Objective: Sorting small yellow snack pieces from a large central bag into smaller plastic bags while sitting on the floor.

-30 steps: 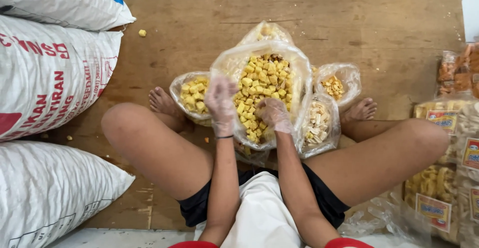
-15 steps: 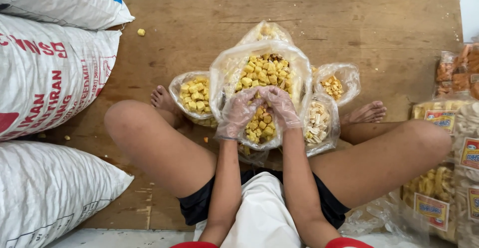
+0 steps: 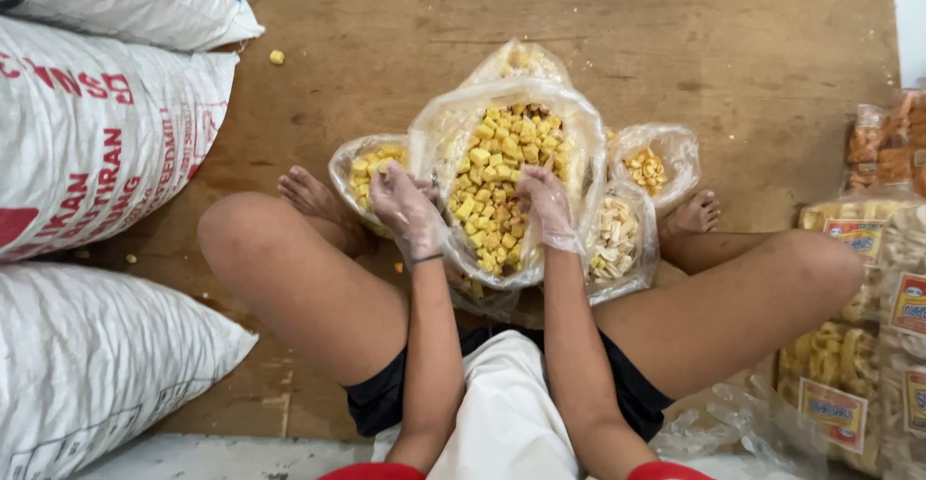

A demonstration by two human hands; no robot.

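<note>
- Head view: a person sits cross-legged on a brown wooden floor (image 3: 386, 46), looking down at a large clear plastic bag (image 3: 508, 176) of yellow cube-shaped snacks that stands between the knees.
- The left hand (image 3: 405, 208), in a thin clear glove, grips the left rim of the large bag with its fingers curled over the plastic edge.
- The right hand (image 3: 548, 205), also gloved, holds the right rim of the same bag, fingers bent around the plastic; the two hands are apart and hold the bag's mouth wide.
- The snack cubes fill the bag from its far end down to the near rim, between the two hands.
- A smaller bag of yellow cubes (image 3: 362, 166) lies just beside the left hand, touching the large bag.
- A small bag of pale pieces (image 3: 617, 239) sits just to the right of the right hand, and another small bag of orange-yellow snacks (image 3: 651, 162) lies beyond it.
- A further clear bag (image 3: 516, 58) shows behind the large one.
- Bare feet (image 3: 309, 195) rest on the floor on either side of the bags.
- Big white woven sacks (image 3: 96, 123) with red print are stacked on the left.
- Sealed snack packets (image 3: 868, 345) are piled on the right.
- A single loose yellow piece (image 3: 277, 56) lies on the floor near the sacks.
</note>
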